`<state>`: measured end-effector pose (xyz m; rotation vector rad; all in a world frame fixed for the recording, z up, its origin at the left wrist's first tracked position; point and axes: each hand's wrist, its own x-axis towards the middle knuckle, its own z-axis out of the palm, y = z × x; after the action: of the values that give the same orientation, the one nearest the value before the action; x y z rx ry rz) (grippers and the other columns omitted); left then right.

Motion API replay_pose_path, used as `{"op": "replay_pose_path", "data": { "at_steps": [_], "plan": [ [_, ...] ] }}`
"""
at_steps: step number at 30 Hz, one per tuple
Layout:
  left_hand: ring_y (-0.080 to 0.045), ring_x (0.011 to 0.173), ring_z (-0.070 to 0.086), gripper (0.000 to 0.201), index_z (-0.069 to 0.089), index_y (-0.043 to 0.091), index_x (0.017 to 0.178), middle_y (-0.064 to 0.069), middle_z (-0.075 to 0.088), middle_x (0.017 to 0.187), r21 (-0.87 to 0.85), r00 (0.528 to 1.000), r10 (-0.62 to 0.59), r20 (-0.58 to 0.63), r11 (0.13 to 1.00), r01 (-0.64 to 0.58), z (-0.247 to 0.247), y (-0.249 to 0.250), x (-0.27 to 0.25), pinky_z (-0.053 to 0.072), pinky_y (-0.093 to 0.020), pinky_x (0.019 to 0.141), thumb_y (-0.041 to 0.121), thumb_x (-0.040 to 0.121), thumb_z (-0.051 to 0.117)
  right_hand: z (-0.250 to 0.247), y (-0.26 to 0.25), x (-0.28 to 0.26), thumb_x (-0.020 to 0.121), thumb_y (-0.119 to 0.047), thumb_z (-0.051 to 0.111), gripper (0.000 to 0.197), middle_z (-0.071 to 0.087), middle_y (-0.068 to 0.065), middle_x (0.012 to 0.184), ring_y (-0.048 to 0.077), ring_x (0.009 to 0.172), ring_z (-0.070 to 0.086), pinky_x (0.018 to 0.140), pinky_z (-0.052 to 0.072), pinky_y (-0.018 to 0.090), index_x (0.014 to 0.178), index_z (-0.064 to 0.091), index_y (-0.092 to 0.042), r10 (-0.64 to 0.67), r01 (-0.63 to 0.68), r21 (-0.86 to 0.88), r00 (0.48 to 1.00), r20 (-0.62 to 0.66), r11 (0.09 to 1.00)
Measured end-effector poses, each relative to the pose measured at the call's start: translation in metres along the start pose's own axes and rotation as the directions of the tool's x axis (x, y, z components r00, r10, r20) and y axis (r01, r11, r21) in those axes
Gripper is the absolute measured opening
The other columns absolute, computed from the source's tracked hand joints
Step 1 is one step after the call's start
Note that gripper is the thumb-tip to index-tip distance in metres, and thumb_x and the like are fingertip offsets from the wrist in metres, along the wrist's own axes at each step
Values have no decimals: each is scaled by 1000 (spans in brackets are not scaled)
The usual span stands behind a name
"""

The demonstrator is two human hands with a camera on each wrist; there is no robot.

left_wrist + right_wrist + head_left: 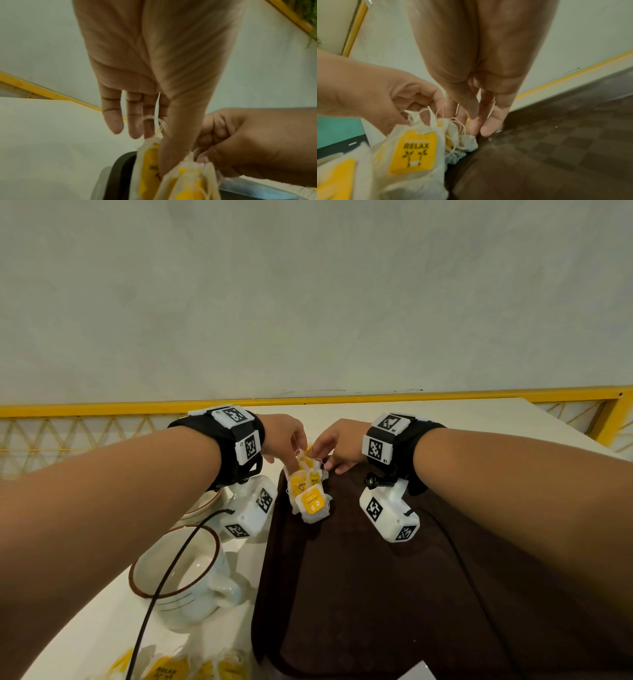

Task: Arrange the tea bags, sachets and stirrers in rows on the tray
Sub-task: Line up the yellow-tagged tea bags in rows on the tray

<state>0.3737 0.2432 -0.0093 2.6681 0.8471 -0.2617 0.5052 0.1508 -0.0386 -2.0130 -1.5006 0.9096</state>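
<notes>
We see two hands meeting over the far left corner of a dark brown tray [394, 594], which lies on a white tabletop [102, 628]. The left hand [284, 436] has its thumb and fingers [113, 121] pinched on the top of a cluster of tea bags [308, 491], each white with a yellow tag; in the left wrist view the thumb presses the side of one bag while the other fingers hang straight behind it. In the head view we can count three yellow tags in the cluster for certain, with perhaps a fourth behind; the strings are tangled, so the exact number stays unclear. One tag reads RELAX in the right wrist view.

The right hand [337, 445] is just to the right of the cluster. In the right wrist view its thumb closes toward the straight fingers [488, 128], whose tips touch the tray's rim beside the bags and among the loose strings; in the left wrist view its curled fingers appear to nip a bag's top edge. Whether it truly grips a bag or a string we cannot tell.

Left of the tray stand two white cups with brown rims: one mug [178, 577] near us with a handle toward the tray, and a second cup [202, 508] farther off, mostly hidden by the left wrist. At the near left edge of the tabletop lies another heap of tea bags [171, 669] with yellow tags, cut off by the picture, so uncounted. A small pale object [411, 674] sits at the tray's near edge.
</notes>
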Motion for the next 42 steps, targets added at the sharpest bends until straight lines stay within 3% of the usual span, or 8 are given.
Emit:
{"op": "replay_pose_path", "data": {
  "at_steps": [5, 11, 16, 20, 24, 30, 34, 42],
  "plan": [
    [-5, 60, 49, 10, 64, 19, 86, -1, 62, 94, 123, 999, 46, 18, 991, -48, 4, -1, 1, 40, -15, 54, 19, 82, 73, -2, 0, 1, 90, 13, 49, 24, 66, 13, 97, 13, 69, 60, 54, 52, 16, 85, 64, -5, 13, -13, 3, 999, -40, 1000],
    [-5, 62, 47, 12, 66, 21, 73, 9, 56, 68, 164, 996, 84, -12, 983, -81, 2, -2, -2, 37, -15, 59, 19, 77, 78, 5, -6, -1, 81, 12, 55, 31, 70, 18, 105, 26, 82, 63, 79, 51, 35, 100, 72, -5, -2, 7, -203, 1000, 22, 979],
    [-5, 59, 46, 16, 65, 25, 70, 9, 55, 65, 154, 997, 57, 50, 986, -64, -2, 1, -6, 40, -16, 58, 18, 77, 78, 3, -6, -4, 80, 15, 56, 30, 69, 14, 83, 24, 79, 58, 63, 49, 23, 99, 73, 0, 29, -28, -89, 1000, 13, 996],
    [-3, 70, 58, 10, 67, 25, 76, 8, 64, 74, 50, 994, -1, 107, 999, -4, -7, 2, -8, 48, -16, 62, 19, 80, 75, -1, -3, -5, 76, 9, 70, 10, 69, 26, 89, 31, 75, 64, 76, 58, 38, 83, 70, 2, 36, -32, 64, 997, -62, 997],
    [-10, 84, 66, 9, 68, 16, 88, 2, 71, 93, -102, 999, -34, -16, 994, 32, -12, 0, -8, 53, -22, 70, 24, 85, 70, -5, -3, -5, 83, 12, 63, 14, 65, 14, 76, 23, 69, 67, 68, 59, 30, 80, 64, -2, 67, -51, 160, 993, -98, 986],
    [-9, 80, 64, 35, 57, 25, 108, 1, 65, 99, -146, 999, 10, 32, 989, -5, -7, -1, -7, 55, -25, 68, 3, 83, 69, -6, 3, -4, 86, 16, 54, 22, 63, 15, 86, 32, 93, 66, 87, 56, 41, 79, 62, -3, 111, -81, 331, 991, -71, 940],
    [-11, 75, 66, 7, 60, 18, 91, 1, 66, 86, -141, 995, 14, -101, 990, -28, -2, 7, -5, 54, -22, 61, 14, 88, 66, 0, 0, -2, 83, 14, 59, 22, 66, 15, 92, 33, 107, 64, 97, 50, 43, 75, 63, -6, 82, -60, 243, 994, -79, 968],
    [-19, 103, 64, 26, 65, 12, 112, -5, 68, 107, -4, 994, -112, 13, 994, 112, -7, 13, -3, 46, -17, 67, 22, 89, 67, 7, -8, -3, 84, -2, 68, 14, 63, 18, 94, 21, 79, 61, 65, 54, 27, 97, 63, -6, 35, -29, 132, 998, -44, 991]
  ]
}}
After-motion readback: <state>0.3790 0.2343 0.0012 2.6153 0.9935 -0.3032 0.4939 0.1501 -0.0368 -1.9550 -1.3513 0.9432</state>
